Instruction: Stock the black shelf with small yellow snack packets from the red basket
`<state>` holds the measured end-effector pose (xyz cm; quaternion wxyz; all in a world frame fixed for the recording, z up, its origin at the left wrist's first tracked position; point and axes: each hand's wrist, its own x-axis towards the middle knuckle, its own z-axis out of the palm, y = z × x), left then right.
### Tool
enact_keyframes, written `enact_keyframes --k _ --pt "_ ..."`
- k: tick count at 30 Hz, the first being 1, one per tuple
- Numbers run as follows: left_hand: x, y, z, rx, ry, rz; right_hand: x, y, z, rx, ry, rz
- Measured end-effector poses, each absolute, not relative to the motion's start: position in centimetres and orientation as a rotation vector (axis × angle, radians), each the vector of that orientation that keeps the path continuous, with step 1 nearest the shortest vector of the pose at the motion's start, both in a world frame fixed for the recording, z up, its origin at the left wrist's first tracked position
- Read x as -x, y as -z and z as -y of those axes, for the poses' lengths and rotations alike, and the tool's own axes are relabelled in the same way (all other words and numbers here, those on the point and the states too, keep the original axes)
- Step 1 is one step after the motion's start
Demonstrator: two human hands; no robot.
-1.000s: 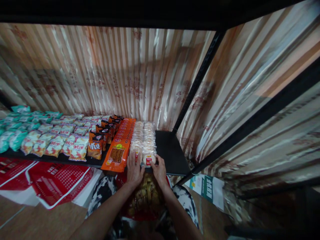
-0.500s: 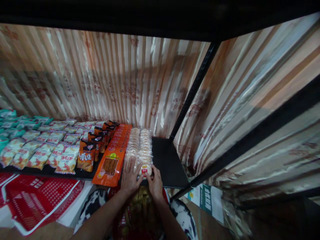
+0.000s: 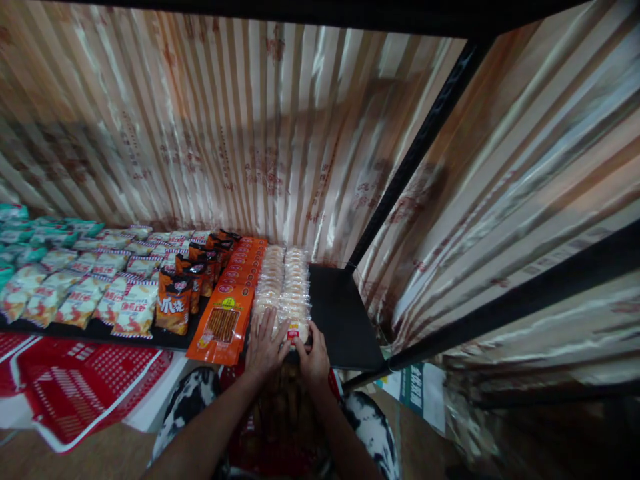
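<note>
Two rows of clear-wrapped round rice crackers lie on a black shelf, running from the front edge to the back. My left hand lies flat with spread fingers on the front packet of the left row. My right hand pinches the front packet of the right row, the one with a small red label, at the shelf's front edge.
Orange snack packs lie left of the crackers, then dark orange bags, white-red packets and teal ones. Striped fabric covers the back and right. A black post stands right. Red-white sacks sit below.
Both hands have stayed on the front cracker packets. The view has shifted slightly; my right fingers have closed more around the front packet of the right row.
</note>
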<state>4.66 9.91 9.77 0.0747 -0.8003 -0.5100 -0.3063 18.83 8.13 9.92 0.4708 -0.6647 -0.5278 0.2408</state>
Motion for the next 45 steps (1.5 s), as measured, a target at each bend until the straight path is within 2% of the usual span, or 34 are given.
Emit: enact_keyframes --k 14,31,45 --pt "-4.4 -9.4 -10.1 2.356 0.868 1.485 -18.3 -9.8 -7.7 1.472 -0.577 1.194" --pt "-3.9 -9.6 -9.6 2.382 0.901 1.481 -18.2 -10.0 -7.7 1.615 -0.492 1.3" --pt "-4.4 -11.4 -11.3 2.467 0.733 1.193 -18.7 -9.7 -7.9 1.578 -0.577 1.25"
